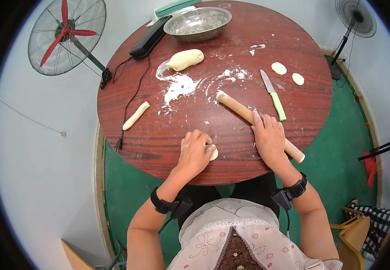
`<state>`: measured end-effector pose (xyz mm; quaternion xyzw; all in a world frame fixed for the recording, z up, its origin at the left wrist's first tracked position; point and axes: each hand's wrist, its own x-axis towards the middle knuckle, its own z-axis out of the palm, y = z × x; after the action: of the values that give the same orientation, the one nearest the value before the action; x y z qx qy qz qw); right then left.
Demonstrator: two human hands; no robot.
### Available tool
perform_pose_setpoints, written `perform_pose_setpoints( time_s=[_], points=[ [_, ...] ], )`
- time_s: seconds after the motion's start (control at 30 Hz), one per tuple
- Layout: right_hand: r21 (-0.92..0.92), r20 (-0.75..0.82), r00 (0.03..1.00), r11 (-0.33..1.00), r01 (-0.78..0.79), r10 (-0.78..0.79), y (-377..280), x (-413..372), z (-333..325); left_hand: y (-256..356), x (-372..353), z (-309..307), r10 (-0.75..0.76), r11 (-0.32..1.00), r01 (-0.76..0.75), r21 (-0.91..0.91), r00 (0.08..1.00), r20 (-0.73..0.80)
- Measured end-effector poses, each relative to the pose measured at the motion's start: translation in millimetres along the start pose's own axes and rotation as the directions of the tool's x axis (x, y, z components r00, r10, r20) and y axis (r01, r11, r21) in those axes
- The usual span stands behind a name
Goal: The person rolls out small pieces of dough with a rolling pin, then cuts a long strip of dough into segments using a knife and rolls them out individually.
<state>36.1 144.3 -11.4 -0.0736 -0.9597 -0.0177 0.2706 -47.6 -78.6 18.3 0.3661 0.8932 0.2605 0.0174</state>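
At the near edge of the round table, my left hand (pixel 196 150) has its fingers curled on a small flat piece of dough (pixel 214 153), partly hidden beneath them. My right hand (pixel 269 138) is closed over a wooden rolling pin (pixel 235 106), which lies slantwise on the table. Just beyond that hand is a knife (pixel 274 96) with a green handle. Two flattened dough rounds (pixel 279 68) lie farther right. To the left there is a thin dough roll (pixel 136 116), and a thick dough log (pixel 186 59) sits farther back.
White flour (pixel 180 87) is scattered across the wooden tabletop (pixel 159 153). A metal basin (pixel 198 24) stands at the back beside a long black case (pixel 151 38). A black cord (pixel 137 90) runs down the left side. Fans (pixel 67 32) stand beyond the table.
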Motion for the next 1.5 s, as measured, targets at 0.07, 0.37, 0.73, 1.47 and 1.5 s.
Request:
perform_pose_setpoints(
  time_s=[0.07,0.37,0.73,1.47,1.5],
  points=[
    [-0.006,0.012,1.0,1.0,-0.011,0.011,-1,0,-2,1,1,-1,-0.013,1.0,0.013,0.012,1.0,-0.002],
    [0.025,-0.022,1.0,1.0,-0.001,0.002,-1,-1,-2,-18,55,-3,-0.163,0.936,0.148,-0.319,0.986,-0.022],
    [0.038,-0.042,0.999,0.999,0.01,-0.008,-1,0,-1,-37,28,-17,0.279,0.891,-0.299,0.342,0.954,0.108],
    [0.178,0.052,0.995,0.981,0.078,-0.088,-41,20,-4,-1,-23,27,0.098,0.979,-0.053,0.196,0.969,-0.228],
    [0.137,0.034,0.997,0.989,0.063,-0.068,-37,26,0,1,-23,26,0.093,0.98,-0.049,0.191,0.968,-0.232]
  ],
)
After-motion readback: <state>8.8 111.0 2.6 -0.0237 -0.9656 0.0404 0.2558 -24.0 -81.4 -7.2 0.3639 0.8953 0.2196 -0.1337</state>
